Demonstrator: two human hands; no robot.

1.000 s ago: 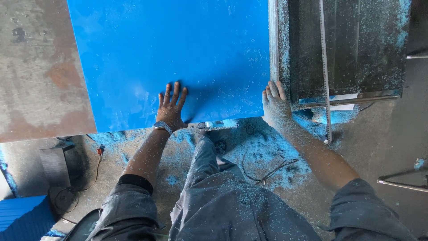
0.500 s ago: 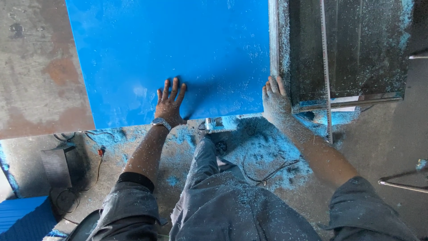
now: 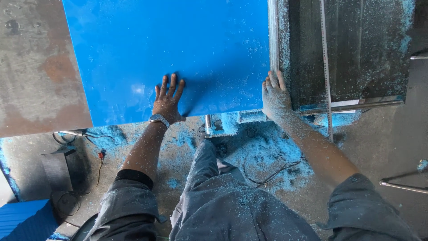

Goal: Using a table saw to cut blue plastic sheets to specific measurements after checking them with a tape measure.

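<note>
A large blue sheet (image 3: pixel 178 49) lies flat on a metal table (image 3: pixel 35 67) and fills the upper middle of the view. Its near edge runs from the lower left to the right, close to the person's body, and its right edge lies along a metal rail (image 3: pixel 273 40).

The left hand (image 3: pixel 167 100) rests palm down on the sheet, near the front edge. Its fingers are straight and a little spread, and they grip nothing. A wristwatch (image 3: pixel 159 119) sits on this wrist. The right hand (image 3: pixel 275 97) lies at the front right corner of the sheet, just beside the rail. Its fingers are stretched out and close together, flat against the surface; it does not hold anything.

To the right of the rail there is a dark machine bed (image 3: pixel 356 49) covered with fine blue dust, and a long thin metal ruler (image 3: pixel 325 67) runs down over it. Below the sheet, the floor (image 3: pixel 249 151) carries many blue shavings. A black cable (image 3: pixel 267 172) curls on the floor near the right forearm. On the left, a dark box (image 3: pixel 55 167) stands on the floor with thin wires near it. In the lower left corner a piece of ribbed blue material (image 3: pixel 24 221) shows. The person wears grey, dusty clothes.
</note>
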